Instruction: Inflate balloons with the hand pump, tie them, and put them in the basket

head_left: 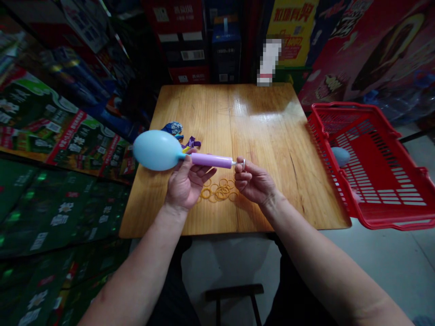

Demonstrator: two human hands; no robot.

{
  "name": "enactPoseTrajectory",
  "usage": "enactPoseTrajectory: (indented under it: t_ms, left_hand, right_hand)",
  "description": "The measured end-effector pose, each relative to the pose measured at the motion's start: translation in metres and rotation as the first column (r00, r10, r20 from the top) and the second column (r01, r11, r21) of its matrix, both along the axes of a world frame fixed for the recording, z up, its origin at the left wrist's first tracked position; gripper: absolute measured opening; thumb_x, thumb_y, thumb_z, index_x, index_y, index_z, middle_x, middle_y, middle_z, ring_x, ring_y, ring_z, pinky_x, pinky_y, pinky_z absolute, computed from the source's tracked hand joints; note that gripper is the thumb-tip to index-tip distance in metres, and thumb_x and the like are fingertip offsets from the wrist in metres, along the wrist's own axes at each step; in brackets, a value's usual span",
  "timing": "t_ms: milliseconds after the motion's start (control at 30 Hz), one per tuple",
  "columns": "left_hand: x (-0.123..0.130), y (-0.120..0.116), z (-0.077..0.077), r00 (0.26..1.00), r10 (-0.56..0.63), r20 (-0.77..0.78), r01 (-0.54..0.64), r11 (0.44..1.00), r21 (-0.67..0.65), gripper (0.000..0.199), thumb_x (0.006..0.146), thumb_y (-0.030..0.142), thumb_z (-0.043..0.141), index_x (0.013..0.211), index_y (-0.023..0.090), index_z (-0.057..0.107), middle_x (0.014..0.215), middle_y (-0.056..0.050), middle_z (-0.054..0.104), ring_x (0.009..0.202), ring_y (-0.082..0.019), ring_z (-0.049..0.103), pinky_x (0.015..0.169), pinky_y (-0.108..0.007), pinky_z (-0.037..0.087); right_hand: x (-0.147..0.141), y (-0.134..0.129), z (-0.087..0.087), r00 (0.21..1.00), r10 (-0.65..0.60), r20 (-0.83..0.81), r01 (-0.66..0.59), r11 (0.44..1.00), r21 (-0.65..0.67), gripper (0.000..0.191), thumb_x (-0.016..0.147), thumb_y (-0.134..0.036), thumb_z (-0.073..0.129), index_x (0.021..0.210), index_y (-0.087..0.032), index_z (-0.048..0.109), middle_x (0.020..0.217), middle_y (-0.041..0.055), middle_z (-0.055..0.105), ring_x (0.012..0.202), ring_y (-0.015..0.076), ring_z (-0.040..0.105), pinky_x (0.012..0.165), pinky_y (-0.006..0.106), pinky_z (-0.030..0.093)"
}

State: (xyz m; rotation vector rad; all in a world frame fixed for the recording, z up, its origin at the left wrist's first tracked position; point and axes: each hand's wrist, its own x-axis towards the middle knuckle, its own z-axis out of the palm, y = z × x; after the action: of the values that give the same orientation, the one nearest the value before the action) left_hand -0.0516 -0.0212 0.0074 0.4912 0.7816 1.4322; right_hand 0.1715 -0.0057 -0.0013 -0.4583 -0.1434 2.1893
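A light blue inflated balloon sits on the nozzle end of a purple hand pump, to the left. My left hand pinches the balloon's neck against the nozzle, with the pump barrel lying above its fingers. The fingers of my right hand are closed on the pump's white handle at the right end, close to the barrel. Under and between my hands, several tan rubber bands lie loose on the wooden table. Deflated balloons, one patterned blue and one purple, rest behind my left hand.
To the right of the table stands a red plastic basket with a light blue balloon inside. Stacked green cartons line the left side. Dark and red boxes stand behind the table. A stool is below its front edge.
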Motion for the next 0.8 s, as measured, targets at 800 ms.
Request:
enactPoseTrajectory:
  t_ms: [800]
  left_hand:
    - [0.001, 0.003, 0.000, 0.999, 0.033, -0.006, -0.033, 0.999, -0.016, 0.030, 0.091, 0.042, 0.078, 0.115, 0.025, 0.073, 0.108, -0.006, 0.080, 0.106, -0.024, 0.076, 0.094, -0.040, 0.062]
  right_hand:
    - [0.004, 0.005, 0.010, 0.997, 0.015, 0.074, -0.012, 0.999, -0.034, 0.011, 0.102, -0.016, 0.056, 0.099, -0.017, 0.066, 0.071, -0.0041, 0.066, 0.045, 0.0024, 0.043, 0.045, 0.012, 0.040]
